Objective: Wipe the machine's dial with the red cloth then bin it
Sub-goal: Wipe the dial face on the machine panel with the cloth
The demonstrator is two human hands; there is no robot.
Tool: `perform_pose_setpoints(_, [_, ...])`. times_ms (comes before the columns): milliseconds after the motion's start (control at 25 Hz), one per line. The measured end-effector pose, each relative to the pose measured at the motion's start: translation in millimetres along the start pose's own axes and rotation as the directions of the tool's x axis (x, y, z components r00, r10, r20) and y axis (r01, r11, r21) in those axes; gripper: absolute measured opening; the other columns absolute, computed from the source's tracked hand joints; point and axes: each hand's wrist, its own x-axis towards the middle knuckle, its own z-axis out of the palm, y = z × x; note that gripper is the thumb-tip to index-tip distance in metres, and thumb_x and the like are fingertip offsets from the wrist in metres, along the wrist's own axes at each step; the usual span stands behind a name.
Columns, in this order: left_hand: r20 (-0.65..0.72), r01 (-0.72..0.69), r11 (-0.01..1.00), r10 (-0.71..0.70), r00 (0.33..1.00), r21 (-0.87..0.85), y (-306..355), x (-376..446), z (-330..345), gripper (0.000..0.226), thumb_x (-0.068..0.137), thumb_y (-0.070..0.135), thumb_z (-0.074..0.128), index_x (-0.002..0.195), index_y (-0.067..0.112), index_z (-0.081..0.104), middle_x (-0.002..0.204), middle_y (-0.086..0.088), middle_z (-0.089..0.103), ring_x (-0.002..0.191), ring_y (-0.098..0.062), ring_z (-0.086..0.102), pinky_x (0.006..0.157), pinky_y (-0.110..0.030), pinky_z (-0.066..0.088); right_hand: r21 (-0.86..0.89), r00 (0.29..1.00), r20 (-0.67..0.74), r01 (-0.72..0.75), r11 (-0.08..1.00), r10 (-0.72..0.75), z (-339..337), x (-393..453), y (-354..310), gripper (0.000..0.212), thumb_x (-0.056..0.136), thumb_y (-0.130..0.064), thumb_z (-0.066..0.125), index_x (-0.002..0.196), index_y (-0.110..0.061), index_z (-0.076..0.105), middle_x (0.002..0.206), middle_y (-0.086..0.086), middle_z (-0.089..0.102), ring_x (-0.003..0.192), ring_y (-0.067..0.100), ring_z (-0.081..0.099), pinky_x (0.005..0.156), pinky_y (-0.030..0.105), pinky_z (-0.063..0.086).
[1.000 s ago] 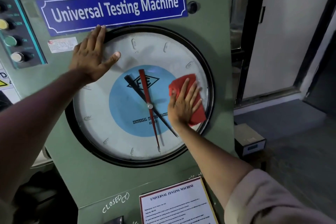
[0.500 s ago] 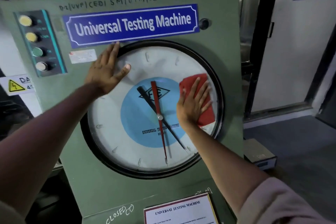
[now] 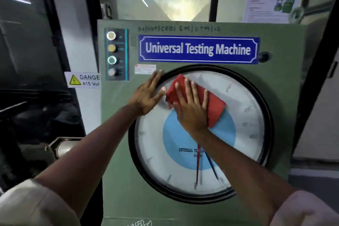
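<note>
The machine's big round dial (image 3: pixel 244 134) has a white face, a blue centre and a black rim, set in a green panel (image 3: pixel 119 152). My right hand (image 3: pixel 190 108) lies flat on the red cloth (image 3: pixel 214 104), pressing it against the upper left part of the dial glass. My left hand (image 3: pixel 146 95) rests flat with fingers spread on the dial's upper left rim, holding nothing, its thumb almost touching the cloth. The red and black pointers show below my right wrist. No bin is in view.
A blue sign (image 3: pixel 198 49) reading Universal Testing Machine sits above the dial. A column of several push buttons (image 3: pixel 112 54) is on the panel's upper left. A danger sticker (image 3: pixel 82 80) is left of the panel; dark machinery (image 3: pixel 36 112) lies further left.
My right hand has slid the red cloth from the dial's right side up to its upper left, next to my left hand. The view has tilted up.
</note>
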Motion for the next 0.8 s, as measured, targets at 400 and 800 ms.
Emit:
perform_pose_setpoints(400, [-0.076,0.036,0.977,-0.02,0.997,0.211,3.6,-7.3,2.6,0.074,0.103,0.064,0.022,0.166,0.034,-0.003,0.176,0.001,-0.005,0.162,-0.019,0.0,0.129,-0.051,0.005,-0.037,0.834,0.229,0.523,0.851,-0.503,8.1,-49.0,5.6,0.076,0.103,-0.054,0.046,0.167,-0.038,0.008,0.177,-0.006,0.003,0.163,0.016,0.009,0.128,0.06,0.012])
perform_pose_setpoints(800, [-0.112,0.022,0.975,0.003,0.994,0.221,-2.6,-0.4,13.7,0.08,0.102,0.068,0.022,0.167,0.03,-0.003,0.176,0.002,-0.005,0.162,-0.018,-0.005,0.13,-0.05,0.003,0.059,0.696,0.286,0.674,0.737,-0.659,31.3,-136.7,-42.4,0.084,0.1,-0.044,0.053,0.168,-0.033,0.004,0.177,-0.002,-0.005,0.163,0.019,-0.002,0.128,0.059,0.009])
